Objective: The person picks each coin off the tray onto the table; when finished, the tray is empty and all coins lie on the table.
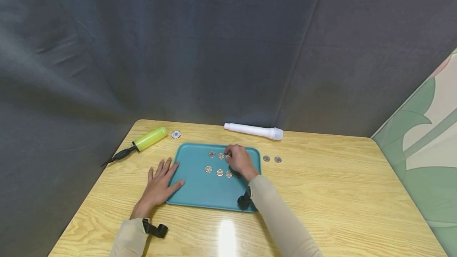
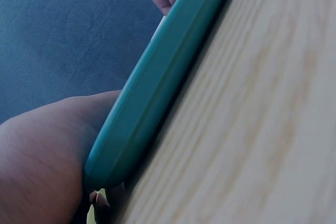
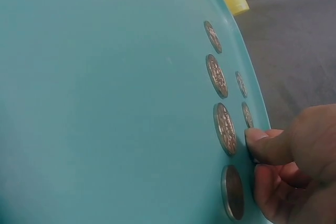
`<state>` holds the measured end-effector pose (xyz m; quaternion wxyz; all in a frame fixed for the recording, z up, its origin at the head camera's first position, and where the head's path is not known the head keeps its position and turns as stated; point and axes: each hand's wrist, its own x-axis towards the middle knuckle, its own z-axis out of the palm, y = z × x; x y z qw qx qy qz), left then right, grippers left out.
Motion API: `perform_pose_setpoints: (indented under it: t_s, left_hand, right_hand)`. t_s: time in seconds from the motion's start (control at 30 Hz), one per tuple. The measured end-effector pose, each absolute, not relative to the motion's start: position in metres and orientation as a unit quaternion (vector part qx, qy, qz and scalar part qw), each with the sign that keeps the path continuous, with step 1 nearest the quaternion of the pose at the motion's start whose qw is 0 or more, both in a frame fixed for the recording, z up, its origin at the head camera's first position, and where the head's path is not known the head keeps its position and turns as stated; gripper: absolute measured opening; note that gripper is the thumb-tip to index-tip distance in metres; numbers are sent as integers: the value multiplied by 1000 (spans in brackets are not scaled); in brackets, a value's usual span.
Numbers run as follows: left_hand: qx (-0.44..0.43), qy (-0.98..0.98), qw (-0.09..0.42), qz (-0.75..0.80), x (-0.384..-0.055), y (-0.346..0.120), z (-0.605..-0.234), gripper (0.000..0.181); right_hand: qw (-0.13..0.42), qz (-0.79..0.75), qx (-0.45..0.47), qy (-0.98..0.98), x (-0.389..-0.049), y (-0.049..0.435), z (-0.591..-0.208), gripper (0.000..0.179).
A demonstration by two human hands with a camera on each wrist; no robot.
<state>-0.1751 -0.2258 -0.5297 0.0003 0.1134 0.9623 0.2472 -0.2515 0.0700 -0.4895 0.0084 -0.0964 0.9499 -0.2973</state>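
Observation:
A teal tray (image 1: pixel 200 193) lies on the table. My right hand (image 1: pixel 238 158) is over its right half, thumb and fingertips pinching a silver coin (image 1: pixel 227 156) in the back row, close against the tray surface. Most of that coin hides behind the thumb in the right wrist view. Two more back-row coins sit left of it, such as this one (image 1: pixel 212 154). The front row has several coins, among them an embossed one (image 3: pixel 226 128) and a smooth-faced one (image 3: pixel 232 192). My left hand (image 1: pixel 158 185) rests at the tray's left edge, fingers spread and thumb over the rim.
Two coins (image 1: pixel 266 158) lie on the wooden table (image 1: pixel 339 193) right of the tray. Behind it is a white toy microphone (image 1: pixel 251 130). A poker chip (image 1: pixel 176 134) and a yellow-green hand pump (image 1: pixel 151 139) lie at the back left. A dark curtain (image 1: pixel 214 50) hangs behind the table.

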Motion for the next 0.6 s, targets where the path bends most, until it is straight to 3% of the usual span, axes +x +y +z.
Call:
perform_pose_setpoints:
  t_s: [0.6]
  left_hand:
    - [114,961,1,251,-175,-226,-529,77]
  right_hand:
    - [-2,-318,-93,943,-252,76,-493,9]
